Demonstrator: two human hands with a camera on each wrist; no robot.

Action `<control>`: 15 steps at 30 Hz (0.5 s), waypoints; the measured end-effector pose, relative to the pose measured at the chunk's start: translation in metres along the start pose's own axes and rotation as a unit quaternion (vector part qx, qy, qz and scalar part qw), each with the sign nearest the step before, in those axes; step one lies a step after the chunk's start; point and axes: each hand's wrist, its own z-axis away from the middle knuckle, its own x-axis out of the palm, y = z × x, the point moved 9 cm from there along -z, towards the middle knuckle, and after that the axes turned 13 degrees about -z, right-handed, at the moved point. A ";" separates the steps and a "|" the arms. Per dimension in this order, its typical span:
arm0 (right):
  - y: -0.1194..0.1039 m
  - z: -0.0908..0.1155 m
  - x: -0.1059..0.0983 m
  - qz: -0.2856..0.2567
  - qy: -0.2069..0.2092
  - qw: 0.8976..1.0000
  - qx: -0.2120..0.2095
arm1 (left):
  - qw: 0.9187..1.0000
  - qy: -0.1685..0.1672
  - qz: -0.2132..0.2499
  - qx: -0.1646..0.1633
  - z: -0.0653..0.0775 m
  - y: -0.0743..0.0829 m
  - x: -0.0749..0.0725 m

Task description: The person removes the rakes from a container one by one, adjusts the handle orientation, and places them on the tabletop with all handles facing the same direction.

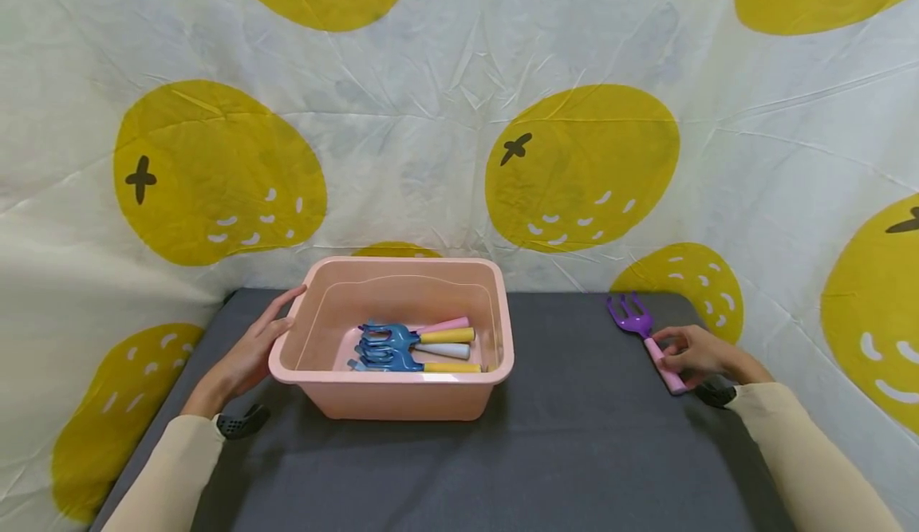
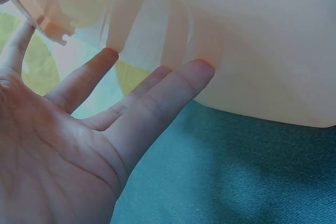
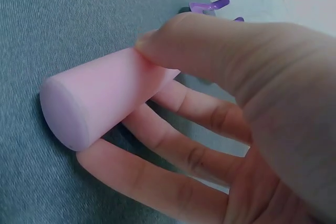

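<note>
A pink plastic tub (image 1: 402,404) stands on the dark grey mat (image 1: 574,452). Inside it lie several blue garden rakes (image 1: 391,347) with yellow, pink and white handles. My left hand (image 1: 251,348) rests flat against the tub's left wall (image 2: 252,40), fingers (image 2: 168,103) straight. At the right, a purple garden fork (image 1: 632,321) with a pink handle (image 3: 100,98) lies on the mat. My right hand (image 1: 692,352) pinches that handle between thumb and fingers; the purple tines (image 3: 210,6) show just beyond the thumb in the right wrist view.
A white cloth with big yellow fruit prints (image 1: 581,165) hangs behind the mat and drapes down both sides. The mat's back edge runs just behind the tub. Bare mat (image 1: 502,476) stretches in front of the tub and between it and the fork.
</note>
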 end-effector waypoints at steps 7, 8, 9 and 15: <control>0.006 0.004 -0.008 0.009 0.018 1.000 0.014 | 1.000 0.003 -0.007 0.006 0.001 0.002 -0.002; 0.007 0.005 -0.008 0.009 0.019 1.000 0.015 | 1.000 0.002 -0.007 0.006 0.001 0.002 -0.002; 0.008 0.005 -0.009 0.006 0.020 1.000 0.017 | 1.000 0.001 -0.007 0.006 0.001 0.002 -0.001; 0.012 0.005 -0.010 0.001 0.018 1.000 0.015 | 1.000 0.000 -0.002 0.008 0.001 0.001 0.000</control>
